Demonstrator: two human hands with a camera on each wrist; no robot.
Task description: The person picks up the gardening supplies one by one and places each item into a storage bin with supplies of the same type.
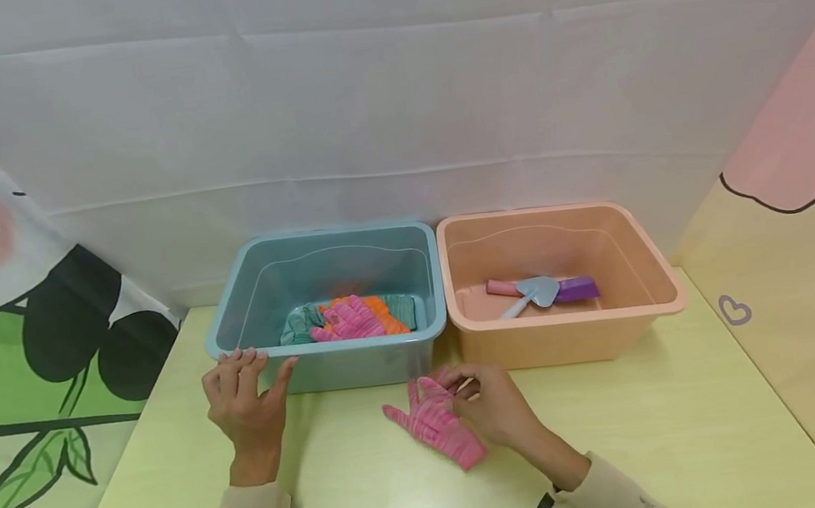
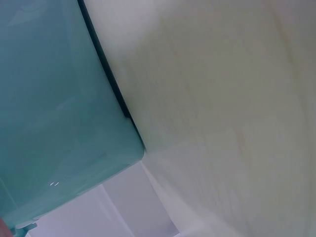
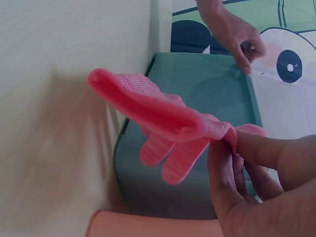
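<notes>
Pale yellow-green table (image 1: 624, 430) runs up to a creased white backdrop, with cartoon panels on either side, and on it stands a teal tub (image 1: 328, 355), which serves as the landmark. Just in front of the tub's front wall, the right hand (image 1: 489, 408) pinches a pink knitted glove (image 1: 433, 423) between thumb and curled fingertips; the right wrist view shows the glove (image 3: 163, 111) lifted off the table, its fingers hanging down toward the tub. The left hand (image 1: 243, 398) rests at the tub's front left corner, fingers straight and slightly spread, their tips touching the rim and holding nothing. The left wrist view shows only the tub's wall (image 2: 54, 108) and bare table beside it. Inside the tub lie more gloves: a pink one (image 1: 347, 321) on top of an orange one (image 1: 384, 311), with a green one (image 1: 298, 327) beside them. Touching the tub's right side stands a peach tub (image 1: 575, 335) holding a small blue-headed trowel (image 1: 533, 294) and a purple block (image 1: 576, 289).
</notes>
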